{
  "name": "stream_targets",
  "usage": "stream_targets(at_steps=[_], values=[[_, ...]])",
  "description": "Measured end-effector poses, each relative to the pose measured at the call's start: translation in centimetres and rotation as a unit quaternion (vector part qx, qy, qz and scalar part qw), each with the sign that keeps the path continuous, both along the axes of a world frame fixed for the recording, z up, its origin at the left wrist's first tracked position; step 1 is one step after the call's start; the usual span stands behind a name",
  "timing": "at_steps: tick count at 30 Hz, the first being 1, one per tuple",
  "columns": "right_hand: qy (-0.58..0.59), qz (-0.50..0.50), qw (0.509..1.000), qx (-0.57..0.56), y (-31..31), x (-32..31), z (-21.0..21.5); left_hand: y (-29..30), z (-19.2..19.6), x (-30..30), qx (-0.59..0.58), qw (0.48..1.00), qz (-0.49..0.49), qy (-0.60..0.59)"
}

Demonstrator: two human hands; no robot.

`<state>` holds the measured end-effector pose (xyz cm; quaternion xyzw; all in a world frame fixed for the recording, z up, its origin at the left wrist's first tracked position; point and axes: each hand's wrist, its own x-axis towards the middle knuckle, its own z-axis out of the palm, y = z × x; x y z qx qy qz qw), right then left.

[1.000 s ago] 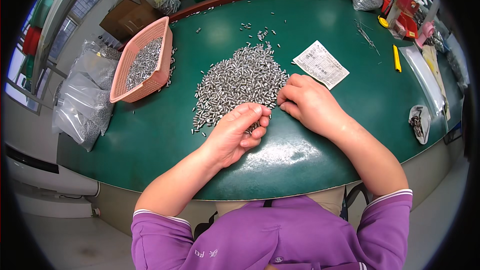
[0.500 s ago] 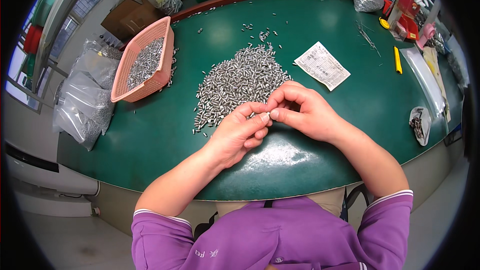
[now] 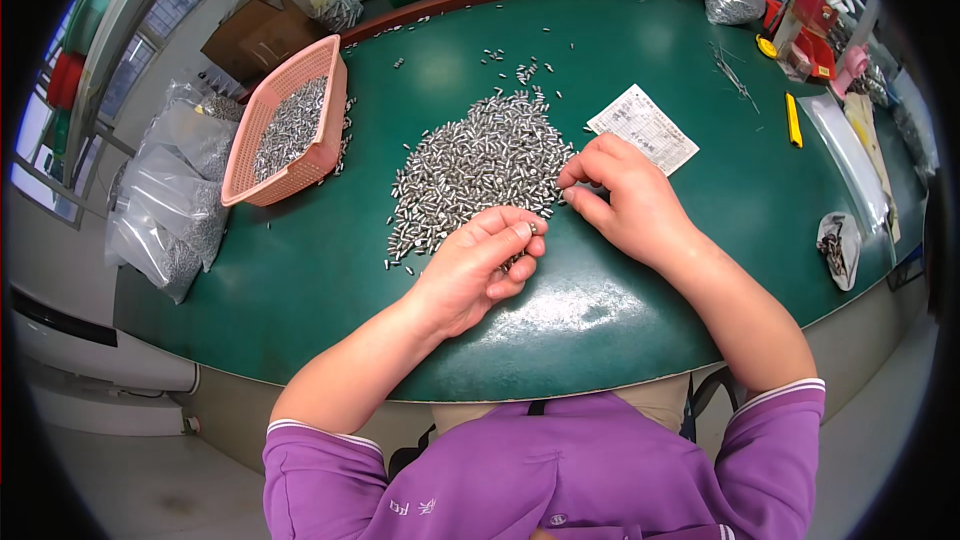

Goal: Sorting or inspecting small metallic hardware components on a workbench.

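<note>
A wide heap of small silvery metal pins [image 3: 470, 165] lies on the green table. My left hand [image 3: 480, 260] is closed at the heap's near edge, palm turned partly up. Between its thumb and forefinger a small metal pin [image 3: 534, 228] shows its end; the other fingers are curled, and what lies inside them is mostly hidden. My right hand [image 3: 630, 195] reaches to the heap's right edge. Its thumb and forefinger tips are slightly apart beside the loose pins, and I see nothing held between them.
A pink basket [image 3: 240, 155] of pins stands at the left, beside filled clear bags [image 3: 170, 210]. A written paper slip [image 3: 655, 135] lies beyond my right hand. At the right are a yellow cutter [image 3: 794, 120], tweezers [image 3: 735, 75] and a small white pouch [image 3: 840, 250] of dark pieces.
My right hand has parted from the left and moved up and right to the heap's edge. The left hand stays nearly in place, still pinching.
</note>
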<state>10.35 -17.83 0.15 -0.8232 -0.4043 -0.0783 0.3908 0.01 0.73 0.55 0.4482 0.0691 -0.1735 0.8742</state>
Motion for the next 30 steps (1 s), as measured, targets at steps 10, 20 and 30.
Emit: stream_targets(at_steps=[10, 20, 30], values=[[-0.029, 0.15, 0.986, 0.074, 0.2, -1.0, 1.5, -0.4, 0.1, -0.3, 0.093, 0.995, -0.036, -0.008], [-0.017, 0.224, 0.974, -0.026, -0.3, -0.9, 2.2, -0.8, 0.7, -0.7, 0.204, 0.971, -0.12, 0.02], [-0.078, 0.198, 0.976, -0.053, 0.1, -1.6, 1.6, -0.6, 1.0, -0.7, 0.18, 0.977, -0.111, 0.021]])
